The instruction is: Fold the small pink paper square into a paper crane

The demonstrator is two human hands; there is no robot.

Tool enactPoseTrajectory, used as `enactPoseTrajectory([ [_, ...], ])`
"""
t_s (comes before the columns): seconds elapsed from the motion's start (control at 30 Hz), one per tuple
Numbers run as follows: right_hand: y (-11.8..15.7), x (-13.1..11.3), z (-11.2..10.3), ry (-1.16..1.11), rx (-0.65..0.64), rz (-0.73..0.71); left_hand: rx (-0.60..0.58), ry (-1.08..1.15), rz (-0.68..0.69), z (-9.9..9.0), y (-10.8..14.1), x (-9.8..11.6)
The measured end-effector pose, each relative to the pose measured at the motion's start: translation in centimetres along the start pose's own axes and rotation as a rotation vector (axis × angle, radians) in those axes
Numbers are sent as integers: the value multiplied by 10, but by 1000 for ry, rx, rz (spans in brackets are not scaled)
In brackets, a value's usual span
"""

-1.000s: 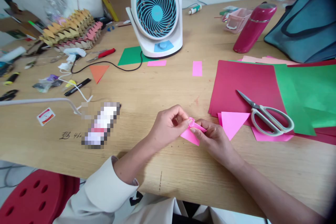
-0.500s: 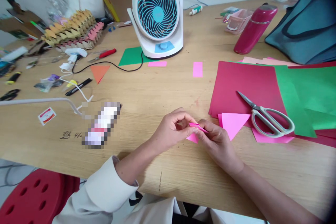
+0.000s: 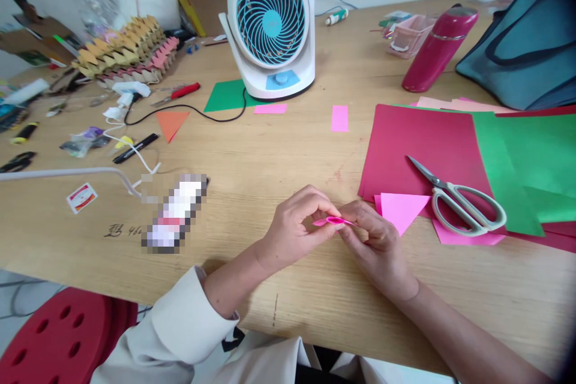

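A big wooden desk (image 3: 265,156) fills most of the frame. A blue bag (image 3: 526,60) sits at the upper right. A white fan (image 3: 272,24) with blue blades stands at the top middle. A round red stool (image 3: 58,336) with holes is at the lower left, below the edge of the desk. On the right side of the frame is green paper (image 3: 546,162), and red paper (image 3: 418,138) lies right next to it.

Two hands are just below the middle of the frame, close together. The left hand (image 3: 288,228) pinches one side of a small folded pink paper (image 3: 335,221), and the right hand (image 3: 375,243) pinches the other side. The paper is between their fingertips, and its fold makes a little loop.

A dark pink bottle (image 3: 438,51) is at the upper right, near the bag. Scissors (image 3: 437,182) lie on the red paper, with the blades closed. A pink triangle (image 3: 400,211) is just beside the right hand. An orange triangle (image 3: 172,125) lies at the left, near a black marker (image 3: 135,149).
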State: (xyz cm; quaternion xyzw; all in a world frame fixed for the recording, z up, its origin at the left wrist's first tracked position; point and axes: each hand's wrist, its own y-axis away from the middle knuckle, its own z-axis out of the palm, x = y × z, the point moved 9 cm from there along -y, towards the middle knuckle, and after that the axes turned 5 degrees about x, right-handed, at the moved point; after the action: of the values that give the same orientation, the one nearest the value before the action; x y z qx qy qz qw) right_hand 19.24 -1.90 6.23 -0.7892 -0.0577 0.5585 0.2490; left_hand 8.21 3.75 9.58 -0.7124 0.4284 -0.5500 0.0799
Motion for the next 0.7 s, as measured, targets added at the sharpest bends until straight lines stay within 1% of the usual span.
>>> enactPoseTrajectory([
  [0.13, 0, 2, 1, 7, -3, 25, 20, 5, -29, -1, 1, -2],
  [0.23, 0, 4, 3, 9, -15, 58, 38, 30, -100, -1, 0, -5],
  [0.3, -1, 6, 4, -1, -34, 80, 50, 55, -186, 0, 0, -10],
  [0.37, 0, 10, 8, -28, -68, 112, 55, 87, -321, 1, 3, -20],
  [0.43, 1, 15, 12, -49, -107, 160, 30, 143, -486, 6, 9, -34],
  [0.5, 2, 21, 15, -55, -140, 218, -20, 212, -626, 13, 16, -45],
  [0.57, 3, 25, 16, -54, -158, 262, -63, 243, -697, 17, 21, -52],
  [0.7, 2, 26, 17, -34, -164, 285, -87, 232, -725, 18, 22, -57],
])
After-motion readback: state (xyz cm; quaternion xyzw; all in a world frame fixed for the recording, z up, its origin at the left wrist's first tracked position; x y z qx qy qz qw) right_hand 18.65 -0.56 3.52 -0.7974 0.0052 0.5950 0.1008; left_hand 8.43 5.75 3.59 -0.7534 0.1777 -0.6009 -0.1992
